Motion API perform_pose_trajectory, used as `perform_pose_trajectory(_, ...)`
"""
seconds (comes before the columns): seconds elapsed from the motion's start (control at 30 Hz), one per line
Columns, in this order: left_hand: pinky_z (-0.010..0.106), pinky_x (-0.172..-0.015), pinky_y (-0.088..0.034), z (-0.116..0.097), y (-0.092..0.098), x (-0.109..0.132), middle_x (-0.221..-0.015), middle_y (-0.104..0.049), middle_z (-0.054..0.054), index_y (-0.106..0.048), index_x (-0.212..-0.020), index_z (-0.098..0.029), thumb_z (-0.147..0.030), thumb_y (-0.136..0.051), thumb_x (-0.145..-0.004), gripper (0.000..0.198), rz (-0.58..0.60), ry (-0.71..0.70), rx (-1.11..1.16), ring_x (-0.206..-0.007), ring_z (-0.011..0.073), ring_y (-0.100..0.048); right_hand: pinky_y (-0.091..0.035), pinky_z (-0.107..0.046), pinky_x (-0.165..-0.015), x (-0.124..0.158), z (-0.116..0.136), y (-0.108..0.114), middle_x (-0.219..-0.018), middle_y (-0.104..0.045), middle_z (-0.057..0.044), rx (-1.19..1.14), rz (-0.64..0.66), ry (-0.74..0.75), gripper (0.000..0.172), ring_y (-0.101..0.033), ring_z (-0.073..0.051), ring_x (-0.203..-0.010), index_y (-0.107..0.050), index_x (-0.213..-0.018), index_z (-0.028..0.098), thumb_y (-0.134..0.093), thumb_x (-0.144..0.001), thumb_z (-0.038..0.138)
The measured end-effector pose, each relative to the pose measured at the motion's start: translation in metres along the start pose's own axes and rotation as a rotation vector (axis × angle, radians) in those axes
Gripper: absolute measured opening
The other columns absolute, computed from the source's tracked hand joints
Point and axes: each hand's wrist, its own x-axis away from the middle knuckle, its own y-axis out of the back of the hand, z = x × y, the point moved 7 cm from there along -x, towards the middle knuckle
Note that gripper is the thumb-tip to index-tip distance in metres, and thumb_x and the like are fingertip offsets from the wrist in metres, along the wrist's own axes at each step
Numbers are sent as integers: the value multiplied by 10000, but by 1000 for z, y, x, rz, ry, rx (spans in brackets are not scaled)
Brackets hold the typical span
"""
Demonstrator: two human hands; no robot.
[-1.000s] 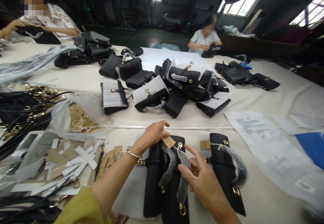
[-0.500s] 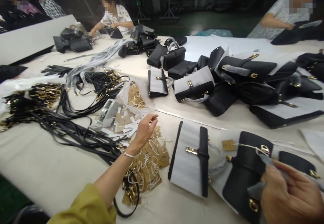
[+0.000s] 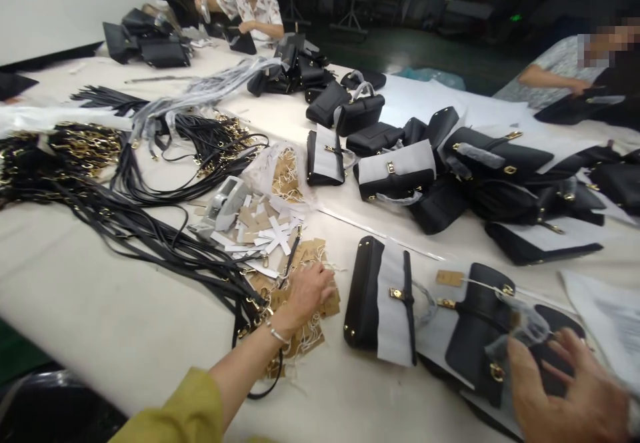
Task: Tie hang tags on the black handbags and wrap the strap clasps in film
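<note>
My left hand is over a pile of brown paper tags with white strings, its fingers curled down; anything in them is hidden. My right hand has thumb and fingers apart, beside the plastic-wrapped handle of a black handbag. That bag lies flat with gold fittings, and a brown tag hangs from it on a white string. Between my hands lies another black handbag, partly covered by white paper, with a gold clasp.
Black straps with gold clips spread on the left. White paper pieces, a grey device and a plastic bag of tags lie behind my left hand. More handbags pile up at the right back. Two people work across the table.
My left hand has come down and right onto the tags. My right hand has loosened its fingers from the wrapped handle. The view has shifted, and the paper-covered handbag appears turned slightly.
</note>
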Motion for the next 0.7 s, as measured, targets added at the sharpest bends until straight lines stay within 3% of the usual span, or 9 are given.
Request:
perform_pose_trajectory(0.1, 428, -928, -397, -1, -11, -23, -968, -613, 79, -669, -880, -170, -79, -649, -784, 133, 57, 21, 67, -1013, 265, -540, -471, -515, -929, 29, 19, 6, -1238, -620, -179, -79, -1, 21, 605, -650, -367, -956, -544, -1358, 133, -541, -895, 523)
perform_pose_trajectory(0.2, 415, -905, -402, 6, -9, -32, -860, -611, 69, -629, -728, -156, -76, -603, -777, 97, 54, 44, 147, -939, 249, -549, -495, -405, -862, 55, 40, -3, -1139, -674, -135, -170, 98, 138, 462, -671, -261, -847, -592, -1270, 139, -542, -928, 446)
perform_pose_trajectory(0.33, 342, -800, -444, 18, 12, -20, -817, -604, 43, -586, -725, -161, -169, -535, -832, 119, 58, 67, 308, -831, 202, -559, -511, -287, -856, 85, 70, -16, -1039, -728, -77, -324, 170, 317, 266, -702, -198, -858, -669, -1132, 177, -592, -928, 328)
perform_pose_trajectory(0.4, 292, -719, -454, 17, 27, -6, -804, -593, 24, -566, -762, -164, -237, -490, -879, 157, 88, 55, 387, -768, 173, -555, -532, -260, -838, 94, 87, -24, -1005, -743, -55, -444, 223, 326, 206, -712, -190, -858, -711, -1059, 208, -619, -907, 313)
perform_pose_trajectory(0.5, 235, -628, -417, 9, 48, 20, -728, -537, -19, -525, -798, -172, -334, -481, -911, 203, 148, 63, 645, -663, 130, -502, -574, -264, -689, 102, 107, -49, -903, -747, -65, -662, 436, 65, 271, -708, -187, -725, -723, -1047, 198, -631, -886, 397)
perform_pose_trajectory(0.6, 208, -590, -363, -6, 64, 46, -700, -495, -44, -511, -821, -174, -408, -559, -890, 248, 198, 103, 923, -626, 106, -444, -563, -281, -544, 116, 128, -79, -716, -709, -55, -891, 734, -328, 550, -648, -173, -564, -640, -1201, 130, -670, -826, 532)
perform_pose_trajectory(0.7, 203, -593, -357, -25, 76, 63, -711, -504, -47, -530, -836, -175, -419, -587, -886, 256, 231, 81, 965, -632, 100, -435, -565, -299, -526, 131, 154, -97, -975, -718, -112, -1137, 984, -551, 725, -652, -164, -603, -562, -1273, 128, -762, -727, 561)
